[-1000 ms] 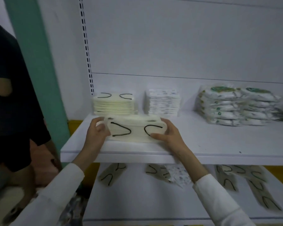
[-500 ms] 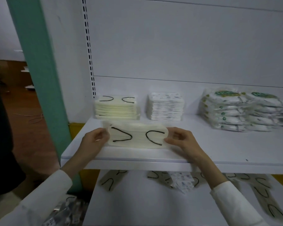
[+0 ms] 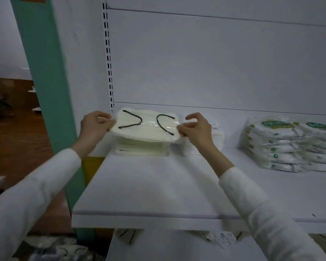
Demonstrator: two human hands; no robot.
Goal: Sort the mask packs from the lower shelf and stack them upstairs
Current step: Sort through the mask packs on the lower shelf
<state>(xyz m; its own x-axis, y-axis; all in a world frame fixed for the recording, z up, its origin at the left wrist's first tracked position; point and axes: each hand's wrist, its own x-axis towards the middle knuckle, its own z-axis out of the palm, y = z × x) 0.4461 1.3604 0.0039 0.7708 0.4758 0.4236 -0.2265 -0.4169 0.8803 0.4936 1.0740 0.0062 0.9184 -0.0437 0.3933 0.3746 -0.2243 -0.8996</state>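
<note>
Hands carry the flat cream mask pack with black ear loops [image 3: 147, 127] in its clear wrap. A moment ago it sat low near the front edge of the white upper shelf [image 3: 158, 185]. Now it is up in the air at the back, right over the pile of cream mask packs [image 3: 141, 148], and it tilts a little. I think it is nearly stacked. It only has to go down flat and be let go.

The left hand [image 3: 94, 127] pinches the left end with thumb and fingers. The right hand [image 3: 196, 129] pinches the right end, and its other fingers curl up above it.

Just beside the cream pile stands a pile of white printed packs [image 3: 217, 134], partly hidden by the right hand. Well apart on the right lie white soft packs with green labels [image 3: 290, 147]. On the white lower shelf [image 3: 177, 247] loose packs [image 3: 127, 235] wait. Nothing blocks the way down, but the white pile is close, so the pack could slide onto it.
</note>
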